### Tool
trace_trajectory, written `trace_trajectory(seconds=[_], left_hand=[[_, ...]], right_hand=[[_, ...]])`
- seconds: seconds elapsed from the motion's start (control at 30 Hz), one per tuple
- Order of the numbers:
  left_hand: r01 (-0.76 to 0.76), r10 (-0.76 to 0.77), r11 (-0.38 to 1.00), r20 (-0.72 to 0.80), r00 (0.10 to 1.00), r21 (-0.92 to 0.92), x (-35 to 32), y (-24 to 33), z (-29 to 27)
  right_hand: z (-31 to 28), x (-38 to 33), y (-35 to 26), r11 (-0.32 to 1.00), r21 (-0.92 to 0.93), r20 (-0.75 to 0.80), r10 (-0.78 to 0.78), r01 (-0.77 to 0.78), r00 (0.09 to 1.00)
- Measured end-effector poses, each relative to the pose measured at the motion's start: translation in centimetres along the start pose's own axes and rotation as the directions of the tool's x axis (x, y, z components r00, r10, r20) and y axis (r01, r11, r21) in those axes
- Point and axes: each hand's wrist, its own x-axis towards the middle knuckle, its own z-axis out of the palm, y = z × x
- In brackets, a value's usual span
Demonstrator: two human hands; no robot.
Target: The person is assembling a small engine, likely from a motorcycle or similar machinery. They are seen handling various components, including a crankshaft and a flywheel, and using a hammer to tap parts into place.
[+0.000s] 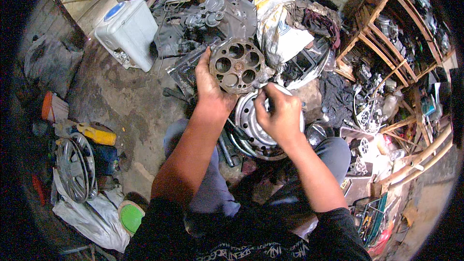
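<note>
Round plate (237,65): a rusty metal disc pierced by several circular holes, held tilted toward the camera above the floor, in the upper middle of the view. Left hand (209,83): closed on the plate's left edge, thumb across the face, fingers behind. Right hand (279,112): fingers curled narrow at the plate's lower right rim, pinching something too small to identify; the fingertips sit just beside the plate.

Directly beneath both hands, a silver wheel cover (253,123) lies on the floor between the person's knees, partly hidden by the right hand. Behind the plate, a dark engine part (212,17) rests among crumpled plastic bags (275,31). To its left stands a white plastic tank (128,31) with a blue cap, tilted on the concrete floor (121,96).

At the far left, a second wheel cover (75,166) leans near a yellow bottle (99,134) and a green-soled sandal (131,216). Along the right side, wooden shelves (386,43) hold many small metal parts, too cluttered to tell apart.
</note>
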Motion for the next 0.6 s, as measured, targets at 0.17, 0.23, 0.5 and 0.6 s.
trace_trajectory(seconds=[0.17, 0.23, 0.5, 0.6], left_hand=[[0.024, -0.024, 1.0, 0.037, 0.999, 0.001, 0.2, 0.0, -0.6], [0.008, -0.008, 1.0, 0.03, 1.0, 0.001, 0.8, 0.0, -1.1], [-0.008, 0.008, 1.0, -0.02, 1.0, 0.005, 0.3, -0.2, -0.5], [0.006, -0.006, 1.0, 0.008, 1.0, -0.005, 0.8, -0.1, -1.4]], right_hand=[[-0.7, 0.8, 0.1, 0.998, -0.02, 0.01, 0.055, -0.055, 0.998], [-0.1, 0.2, -0.1, 0.999, 0.007, 0.026, -0.037, 0.037, 0.999], [-0.3, 0.3, -0.5, 1.0, -0.003, -0.006, -0.002, 0.002, 1.0], [-0.2, 0.0, -1.1, 1.0, 0.014, 0.035, 0.015, -0.016, 0.999]])
